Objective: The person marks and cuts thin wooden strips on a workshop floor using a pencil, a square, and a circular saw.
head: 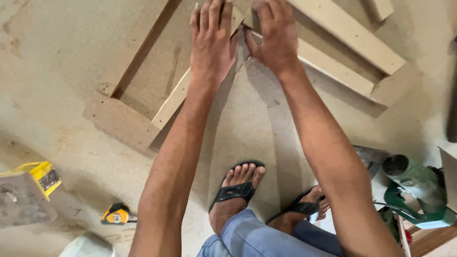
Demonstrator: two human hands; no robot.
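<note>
Both my arms reach forward over a dusty floor. My left hand [212, 38] lies flat, fingers together, on the upper end of a pale wooden slat [171, 102] that slants down to the left. My right hand [273, 35] is beside it, fingers curled around the end of another pale wooden strip [333, 69] running down to the right. The two strips meet at a corner under my hands. They belong to a low wooden frame [121, 119] of particle board pieces resting on the floor.
My feet in black sandals [235, 190] stand below the frame. A yellow tape measure [115, 214] lies at lower left, near a yellow-edged box [40, 176]. A green power tool [414, 190] sits at the right edge on wood scraps.
</note>
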